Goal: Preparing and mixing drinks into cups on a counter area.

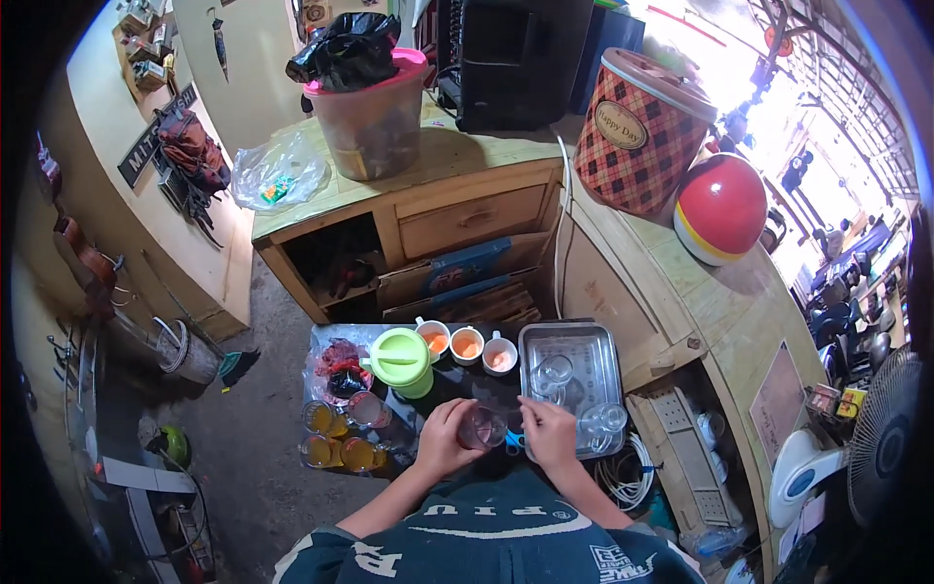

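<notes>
My left hand [447,434] is wrapped round a clear glass [482,428] at the near edge of the dark table. Just to the right, my right hand [551,431] is closed with its fingers pinched together; what they hold, if anything, is too small to make out. Blue-handled scissors [514,442] seem to lie between the two hands. Ahead of my left hand stands a light green lidded pitcher [401,362]. Three white cups with orange contents, one of them a cup [467,345] in the middle, stand beyond my hands.
A metal tray [610,365] with glass mugs [555,375] is at the right. Several glass mugs with yellow-orange drink [362,455] and a plastic bag [342,365] are at the left. Behind stands a wooden counter [467,216] with a plaid cooler [642,131] and a red ball-shaped helmet [721,206].
</notes>
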A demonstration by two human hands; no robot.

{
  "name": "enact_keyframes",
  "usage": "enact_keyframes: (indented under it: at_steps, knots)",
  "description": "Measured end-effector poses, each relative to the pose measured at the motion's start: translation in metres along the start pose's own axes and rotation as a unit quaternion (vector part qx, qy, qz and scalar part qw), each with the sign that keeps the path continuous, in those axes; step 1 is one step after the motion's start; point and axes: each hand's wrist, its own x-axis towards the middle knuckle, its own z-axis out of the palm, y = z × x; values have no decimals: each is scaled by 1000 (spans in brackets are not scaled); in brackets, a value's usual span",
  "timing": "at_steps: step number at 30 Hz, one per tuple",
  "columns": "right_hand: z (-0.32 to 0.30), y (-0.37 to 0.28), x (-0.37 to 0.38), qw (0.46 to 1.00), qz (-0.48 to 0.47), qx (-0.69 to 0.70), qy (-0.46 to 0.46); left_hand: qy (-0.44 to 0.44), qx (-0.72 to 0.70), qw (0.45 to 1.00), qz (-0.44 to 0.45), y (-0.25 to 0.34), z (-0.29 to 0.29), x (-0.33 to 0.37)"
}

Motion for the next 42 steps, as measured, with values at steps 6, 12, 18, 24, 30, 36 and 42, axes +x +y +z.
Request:
enact_keyframes:
  at_steps: [6, 12, 18, 24, 30, 36, 42]
  knots:
    - [-10, 64, 12, 940, 216, 249, 87, 37, -58, 989, -128, -77, 47, -25]
    - [8, 117, 27, 857, 321, 385, 118, 36, -20, 963, -266, -109, 73, -46]
    - [73, 113, 61, 884, 250, 379, 109, 62, -108, 971, -202, -132, 77, -55]
    - [139, 63, 111, 973, 3, 231, -8, 37, -167, 959, -226, -128, 73, -58]
    - [194, 80, 126, 971, -145, 133, -135, 34, -164, 963, -211, -122, 73, -49]
    - [172, 83, 132, 964, 33, 265, 13, 32, -209, 944, -254, -122, 74, -49]
    - [133, 118, 120, 978, 37, 188, 85, 41, -222, 944, -241, -123, 74, -48]
